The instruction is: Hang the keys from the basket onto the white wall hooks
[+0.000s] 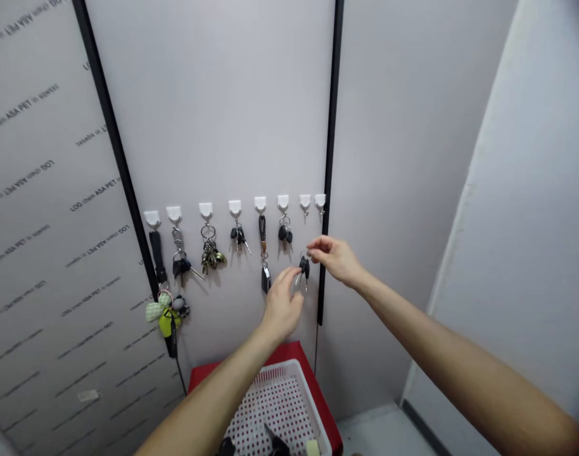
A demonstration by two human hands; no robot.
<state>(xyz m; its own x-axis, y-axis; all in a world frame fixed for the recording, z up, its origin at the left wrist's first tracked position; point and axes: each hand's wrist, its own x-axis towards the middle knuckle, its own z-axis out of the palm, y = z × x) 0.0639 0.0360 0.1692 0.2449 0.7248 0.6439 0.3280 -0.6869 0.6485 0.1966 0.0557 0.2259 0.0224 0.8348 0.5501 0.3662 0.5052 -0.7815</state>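
My right hand (336, 258) pinches the ring of a small bunch of black-headed keys (304, 266), held up in front of the wall panel. Just left of it, my left hand (282, 305) has its thumb apart from its fingers. Its fingertips are right beside the hanging keys; whether they touch is unclear. Above the hands are two white hooks (305, 201) with no keys on them. The hook to their left carries another bunch of black-headed keys (284, 233). A key fob on a braided strap (262, 228) hangs partly behind my left fingers.
Further left hang black-headed keys (239, 238), a brass bunch (210, 252), keys on a clip (180, 263) and a dark strap (157, 256) with plush charms. Below, a white perforated basket (303, 380) holding several items sits on a red surface (324, 405). Black strips (331, 126) edge the panel.
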